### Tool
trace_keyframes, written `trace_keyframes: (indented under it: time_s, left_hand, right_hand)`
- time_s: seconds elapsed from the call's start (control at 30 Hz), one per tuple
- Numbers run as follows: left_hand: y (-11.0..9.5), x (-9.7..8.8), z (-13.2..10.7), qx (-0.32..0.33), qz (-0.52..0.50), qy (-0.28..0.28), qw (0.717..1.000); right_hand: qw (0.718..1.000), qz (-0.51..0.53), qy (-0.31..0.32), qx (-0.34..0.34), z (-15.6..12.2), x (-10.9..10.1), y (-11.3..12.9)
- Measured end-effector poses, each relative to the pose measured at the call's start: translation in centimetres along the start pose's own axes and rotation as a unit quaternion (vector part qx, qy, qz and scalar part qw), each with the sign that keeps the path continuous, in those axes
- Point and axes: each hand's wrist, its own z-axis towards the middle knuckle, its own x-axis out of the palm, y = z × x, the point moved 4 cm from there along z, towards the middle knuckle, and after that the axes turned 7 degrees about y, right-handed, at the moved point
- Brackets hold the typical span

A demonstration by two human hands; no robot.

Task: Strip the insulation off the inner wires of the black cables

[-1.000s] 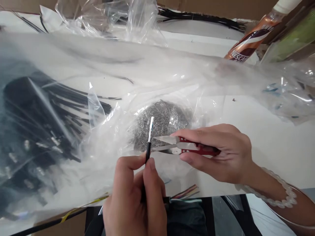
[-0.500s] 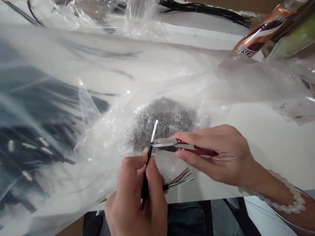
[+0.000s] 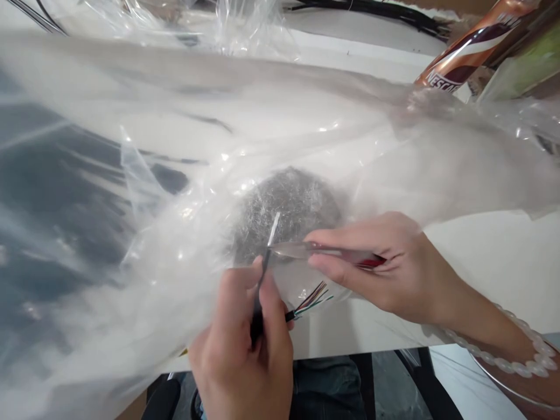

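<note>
- Cable [image 3: 266, 263]: around mid-frame; silver tip [image 3: 273, 228] points up, leaning slightly right; long axis near-vertical in frame.
- Change: blades of the snips [image 3: 291, 250], apart a second ago, now look together at the tip's base; I judge a snip is under way.
- Left hand [image 3: 247, 326]: fingers pinching cable.
- Right hand [image 3: 385, 271]: fingers narrow, holding snips.
- I see grey wire tangle [image 3: 258, 213] beyond, centre frame.
</note>
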Motion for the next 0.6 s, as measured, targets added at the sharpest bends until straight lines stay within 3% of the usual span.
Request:
trace_keyframes:
  time_s: [0.17, 0.4, 0.6]
  left_hand:
    - [0.23, -0.03, -0.16, 0.002, 0.011, -0.007, 1.000]
    - [-0.02, 0.04, -0.04, 0.010, -0.006, -0.018, 1.000]
    - [-0.74, -0.72, 0.38, 0.055, 0.085, 0.002, 0.995]
  right_hand:
    - [0.998, 0.035, 0.016, 0.047, -0.08, 0.12, -0.21]
    - [1.000, -0.014, 0.009, 0.021, -0.12, -0.09, -0.01]
    - [0.999, -0.015, 0.023, 0.025, -0.18, -0.01, 0.09]
